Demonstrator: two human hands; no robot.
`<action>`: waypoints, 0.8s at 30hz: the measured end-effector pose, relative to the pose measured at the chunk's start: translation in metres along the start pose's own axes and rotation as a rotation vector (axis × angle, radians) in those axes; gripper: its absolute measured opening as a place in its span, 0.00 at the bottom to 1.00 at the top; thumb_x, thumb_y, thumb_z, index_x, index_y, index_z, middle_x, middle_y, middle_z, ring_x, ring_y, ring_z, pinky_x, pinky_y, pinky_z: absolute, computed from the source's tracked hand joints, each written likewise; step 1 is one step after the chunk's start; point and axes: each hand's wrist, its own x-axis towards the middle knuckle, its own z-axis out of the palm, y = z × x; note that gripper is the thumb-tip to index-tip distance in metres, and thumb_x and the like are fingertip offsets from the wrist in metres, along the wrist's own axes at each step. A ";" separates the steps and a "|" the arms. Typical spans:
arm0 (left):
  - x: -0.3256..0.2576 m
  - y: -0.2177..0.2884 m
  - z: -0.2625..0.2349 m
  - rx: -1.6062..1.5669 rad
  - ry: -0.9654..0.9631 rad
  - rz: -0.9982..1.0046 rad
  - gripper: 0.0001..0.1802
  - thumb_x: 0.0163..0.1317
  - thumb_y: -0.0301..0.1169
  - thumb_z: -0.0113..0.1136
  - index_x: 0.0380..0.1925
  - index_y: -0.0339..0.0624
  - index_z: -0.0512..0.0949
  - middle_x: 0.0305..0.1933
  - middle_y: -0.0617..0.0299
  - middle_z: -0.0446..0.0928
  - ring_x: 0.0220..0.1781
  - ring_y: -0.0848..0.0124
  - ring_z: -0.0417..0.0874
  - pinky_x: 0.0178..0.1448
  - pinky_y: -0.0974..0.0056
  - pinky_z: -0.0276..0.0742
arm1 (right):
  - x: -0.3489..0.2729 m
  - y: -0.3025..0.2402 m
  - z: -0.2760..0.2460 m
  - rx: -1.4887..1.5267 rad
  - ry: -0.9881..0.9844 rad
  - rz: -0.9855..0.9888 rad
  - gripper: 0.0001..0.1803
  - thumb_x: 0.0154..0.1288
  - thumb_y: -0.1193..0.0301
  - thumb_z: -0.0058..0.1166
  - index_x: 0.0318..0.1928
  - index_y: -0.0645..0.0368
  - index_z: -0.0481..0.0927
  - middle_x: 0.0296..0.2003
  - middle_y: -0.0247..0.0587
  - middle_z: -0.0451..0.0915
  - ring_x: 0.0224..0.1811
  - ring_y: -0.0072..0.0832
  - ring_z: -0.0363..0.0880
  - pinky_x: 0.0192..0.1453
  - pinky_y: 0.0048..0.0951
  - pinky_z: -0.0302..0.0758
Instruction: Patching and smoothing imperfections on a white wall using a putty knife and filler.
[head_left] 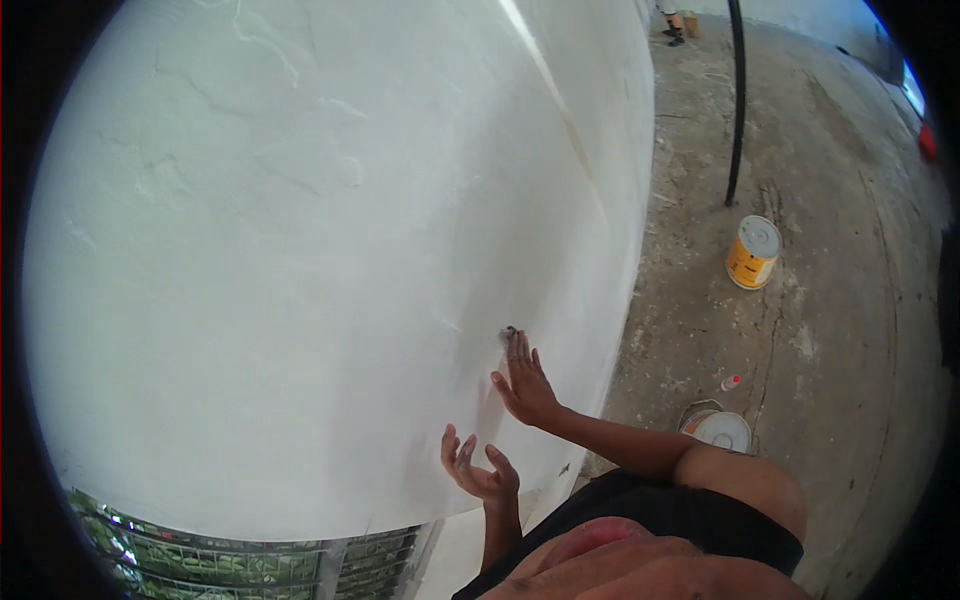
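My right hand (527, 388) reaches up to a white plastered wall (270, 300), its fingers stretched out and its thumb apart. The fingertips are at a small dark spot with a grey smudge (508, 333) on the wall. Whether this spot is a hole or something stuck there, I cannot tell. Lower and to the left, my left hand (484, 472) is raised in front of the wall with loosely bent, spread fingers. I see nothing in it.
Below the wall at the lower left is a barred window (230, 565) with greenery behind it. To the right, a yellow and white bucket (753, 254), a lidded white bucket (722, 430) and a small red-capped bottle (731, 382) stand on the stained concrete floor (830, 330). A dark pole (739, 100) rises farther off, near a person's legs (672, 25).
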 end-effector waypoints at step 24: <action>-0.032 -0.020 -0.058 -0.127 -0.051 -0.053 0.13 0.65 0.29 0.59 0.47 0.39 0.74 0.62 0.37 0.73 0.63 0.45 0.76 0.61 0.49 0.75 | 0.051 0.015 -0.001 0.280 0.140 0.263 0.41 0.82 0.49 0.29 0.78 0.67 0.36 0.79 0.63 0.36 0.83 0.49 0.32 0.81 0.53 0.36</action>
